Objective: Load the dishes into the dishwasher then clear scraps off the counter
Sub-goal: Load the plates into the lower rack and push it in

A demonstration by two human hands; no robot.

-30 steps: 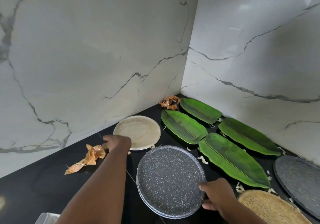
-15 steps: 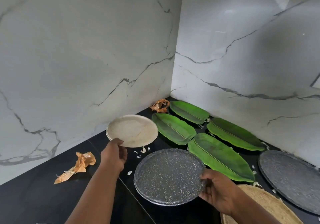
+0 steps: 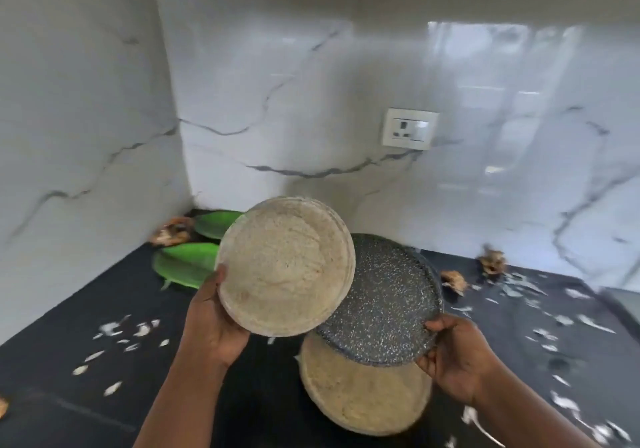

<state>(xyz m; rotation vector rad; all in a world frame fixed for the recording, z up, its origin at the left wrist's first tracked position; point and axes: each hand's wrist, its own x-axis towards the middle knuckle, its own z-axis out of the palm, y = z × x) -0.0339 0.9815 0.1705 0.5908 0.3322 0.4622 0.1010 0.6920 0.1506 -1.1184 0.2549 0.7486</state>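
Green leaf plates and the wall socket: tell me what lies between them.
In the head view, only marble backsplash lies between the green leaf plates and the wall socket.

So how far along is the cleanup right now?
Nothing looks finished; no dishwasher is in view. In hand: the left hand holds a beige plate, the right hand a speckled grey plate. Left: the green leaf plates, a woven plate, and white scraps across the black counter.

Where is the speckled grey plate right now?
The speckled grey plate is lifted above the counter, gripped at its right edge by the right hand, partly behind the beige plate in the left hand.
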